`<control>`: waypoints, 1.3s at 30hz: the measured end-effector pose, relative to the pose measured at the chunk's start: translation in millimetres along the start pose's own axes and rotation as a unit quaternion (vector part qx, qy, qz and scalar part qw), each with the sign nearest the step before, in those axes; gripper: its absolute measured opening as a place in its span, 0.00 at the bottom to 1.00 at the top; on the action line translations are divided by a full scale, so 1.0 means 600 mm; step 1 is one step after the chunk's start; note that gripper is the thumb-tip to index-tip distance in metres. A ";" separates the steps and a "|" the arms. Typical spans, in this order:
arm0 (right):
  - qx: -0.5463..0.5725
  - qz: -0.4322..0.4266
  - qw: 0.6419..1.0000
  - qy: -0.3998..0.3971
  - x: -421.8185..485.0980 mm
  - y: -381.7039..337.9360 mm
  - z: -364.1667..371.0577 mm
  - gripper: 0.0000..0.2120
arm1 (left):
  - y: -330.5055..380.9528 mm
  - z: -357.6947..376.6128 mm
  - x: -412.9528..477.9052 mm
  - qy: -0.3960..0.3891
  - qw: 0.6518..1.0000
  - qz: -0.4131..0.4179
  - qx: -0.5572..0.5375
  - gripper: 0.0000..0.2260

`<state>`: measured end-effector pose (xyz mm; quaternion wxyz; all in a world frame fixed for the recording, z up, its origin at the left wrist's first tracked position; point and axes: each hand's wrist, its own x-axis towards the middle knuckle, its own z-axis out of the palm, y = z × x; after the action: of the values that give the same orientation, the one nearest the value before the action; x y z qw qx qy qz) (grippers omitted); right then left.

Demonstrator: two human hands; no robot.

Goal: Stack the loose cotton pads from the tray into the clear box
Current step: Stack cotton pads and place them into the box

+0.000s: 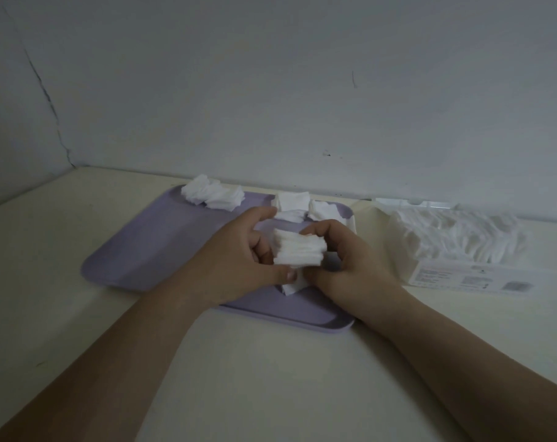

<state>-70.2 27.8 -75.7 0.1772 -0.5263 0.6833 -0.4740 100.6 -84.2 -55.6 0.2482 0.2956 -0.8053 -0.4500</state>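
A lilac tray [149, 250] lies on the cream table. Above its right half, my left hand [235, 256] and my right hand [350, 266] together grip a squared stack of white cotton pads [299, 248] from both sides. One loose pad [291, 287] lies on the tray under the hands. More pads sit in a heap at the tray's far left [212, 194] and in small piles at its far right [298, 204]. The clear box [455, 240], packed with white pads, stands to the right of the tray with its labelled side facing me.
A grey wall runs close behind the tray and the box. Bare table stretches to the left of the tray and in front of it, under my forearms.
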 end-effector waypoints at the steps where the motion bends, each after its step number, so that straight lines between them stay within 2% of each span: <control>1: -0.025 0.008 1.000 -0.001 0.000 -0.003 0.002 0.23 | 0.002 0.002 0.000 -0.011 1.000 0.010 0.017 0.31; 3: -0.045 0.021 0.999 0.001 -0.002 -0.005 0.005 0.30 | 0.004 0.001 -0.001 -0.025 0.998 0.023 0.044 0.23; 5: -0.054 0.025 0.998 -0.005 -0.004 -0.006 0.006 0.37 | 0.004 -0.004 -0.001 -0.021 0.999 0.007 0.049 0.20; 8: -0.081 0.030 0.996 -0.032 -0.010 -0.024 0.002 0.42 | 0.005 -0.004 0.000 -0.027 0.999 -0.014 0.041 0.19; 11: -0.123 0.032 0.988 -0.090 -0.017 -0.046 -0.007 0.46 | 0.014 0.016 0.000 -0.051 0.999 -0.004 -0.017 0.22; 14: -0.110 0.026 0.988 -0.102 -0.020 -0.053 -0.008 0.44 | 0.011 0.021 0.002 -0.040 0.999 0.007 -0.032 0.23; 18: -0.109 0.002 0.992 -0.066 -0.019 -0.041 0.002 0.33 | 0.006 0.005 0.004 -0.038 0.999 -0.018 -0.001 0.25; 20: -0.090 0.002 0.994 -0.057 -0.018 -0.038 0.003 0.33 | 0.011 -0.003 0.005 -0.017 0.997 -0.067 -0.021 0.19; 22: -0.078 -0.001 0.996 -0.053 -0.018 -0.035 0.003 0.33 | 0.017 -0.004 0.006 0.035 0.990 -0.112 -0.073 0.06; 23: -0.075 0.002 0.996 -0.053 -0.018 -0.034 0.003 0.32 | 0.017 -0.001 0.005 0.060 0.989 -0.116 -0.076 0.06; 25: -0.078 0.012 0.995 -0.059 -0.020 -0.038 0.001 0.34 | 0.017 0.010 0.005 0.089 0.989 -0.102 -0.053 0.14; 27: -0.089 0.019 0.993 -0.072 -0.020 -0.043 -0.001 0.36 | 0.023 0.023 0.007 0.099 0.990 -0.078 -0.054 0.15; 33: -0.096 0.003 0.993 -0.069 -0.015 -0.031 0.004 0.31 | 0.021 0.015 0.014 0.057 0.991 -0.096 -0.078 0.13; 35: -0.084 0.002 0.995 -0.048 -0.013 -0.026 0.010 0.31 | 0.018 0.000 0.009 0.018 0.991 -0.095 -0.095 0.09; 37: -0.059 0.011 0.998 -0.030 -0.010 -0.020 0.014 0.32 | 0.013 -0.016 0.000 -0.045 0.995 -0.072 -0.060 0.05; 39: -0.043 0.024 0.999 -0.023 -0.007 -0.012 0.015 0.35 | 0.004 -0.019 -0.006 -0.109 0.993 -0.033 0.012 0.18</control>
<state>-57.9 27.1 -75.2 0.1812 -0.5272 0.7114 -0.4278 110.3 -87.2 -49.0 0.1401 0.2739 -0.8230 -0.4775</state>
